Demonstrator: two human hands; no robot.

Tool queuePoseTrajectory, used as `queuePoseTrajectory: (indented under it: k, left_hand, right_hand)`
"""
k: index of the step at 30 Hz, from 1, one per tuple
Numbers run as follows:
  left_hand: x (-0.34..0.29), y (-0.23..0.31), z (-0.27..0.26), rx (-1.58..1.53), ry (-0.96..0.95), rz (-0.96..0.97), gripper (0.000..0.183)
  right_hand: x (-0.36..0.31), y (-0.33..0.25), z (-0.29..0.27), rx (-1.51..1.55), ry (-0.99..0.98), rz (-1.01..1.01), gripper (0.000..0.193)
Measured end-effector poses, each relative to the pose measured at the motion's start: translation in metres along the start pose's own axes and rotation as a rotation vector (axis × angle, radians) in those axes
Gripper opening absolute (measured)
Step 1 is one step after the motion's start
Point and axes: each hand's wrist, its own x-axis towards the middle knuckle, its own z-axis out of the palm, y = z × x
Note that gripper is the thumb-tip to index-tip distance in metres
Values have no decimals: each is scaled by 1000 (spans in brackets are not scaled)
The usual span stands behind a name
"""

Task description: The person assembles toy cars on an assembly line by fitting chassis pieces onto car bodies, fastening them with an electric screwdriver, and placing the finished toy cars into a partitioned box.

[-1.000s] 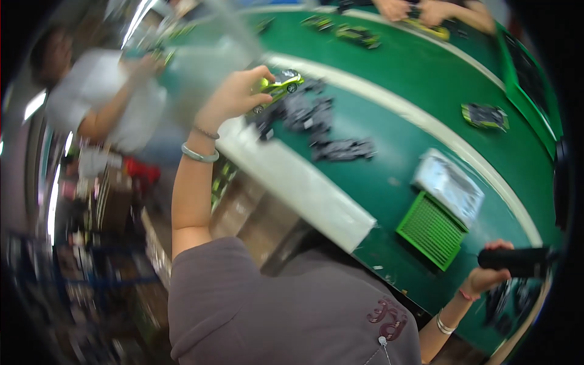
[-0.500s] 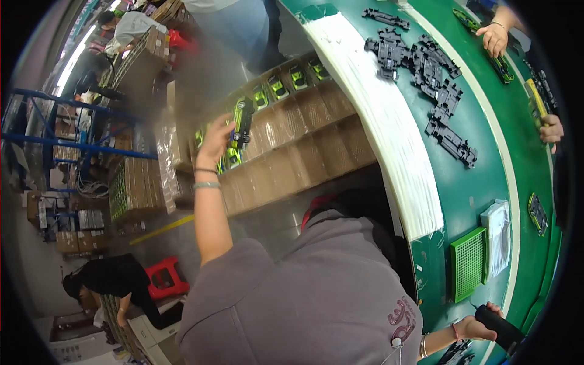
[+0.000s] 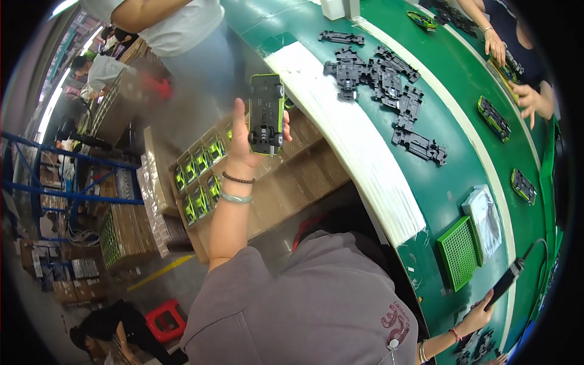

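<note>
My left hand (image 3: 246, 137) holds up a toy car (image 3: 266, 114), its black underside showing and a yellow-green rim along its edges. Thumb and fingers wrap its sides. Below and behind it stands a cardboard box (image 3: 292, 188) with compartments, several green toy cars (image 3: 201, 161) lying in its left part. At the lower right, my right hand (image 3: 476, 317) grips a black electric screwdriver (image 3: 505, 285) with a cable at its upper end. Black plastic car chassis parts (image 3: 389, 82) lie in a cluster on the green workbench (image 3: 420, 201).
White padding (image 3: 365, 146) covers the bench edge. A green perforated tray (image 3: 459, 252) lies beside clear plastic bags (image 3: 483, 219). More toy cars (image 3: 494, 118) lie on the green strip beyond. A co-worker's hands (image 3: 532, 100) work at the far right; another person (image 3: 182, 36) stands at the upper left.
My left hand has moved right and up from the box with the toy car, now showing its underside. My right hand has turned the screwdriver, its cable end now pointing up. The view has shifted.
</note>
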Motion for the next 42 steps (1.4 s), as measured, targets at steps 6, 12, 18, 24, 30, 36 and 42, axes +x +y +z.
queuePoseTrajectory:
  k: [6,12,18,24,30,36,42]
  left_hand:
    - [30,-11,12,222,42,-16,73]
    - [47,-13,34,289,124,74,69]
    - [58,-10,30,216,67,-26,69]
    - [62,-16,36,271,132,57,59]
    - [61,-12,43,276,138,89,57]
    - [63,-16,33,370,195,39,57]
    - [60,-20,30,346,168,71,52]
  right_hand:
    - [-9,10,4,-327,42,-124,61]
    - [-12,7,9,-333,133,-158,59]
    - [-16,-8,5,-377,30,-3,57]
    - [-19,-9,4,-383,28,2,57]
    - [-18,-9,4,-382,28,6,56]
    - [-19,-12,5,-381,22,0,57]
    - [-21,-12,7,-401,45,-8,58]
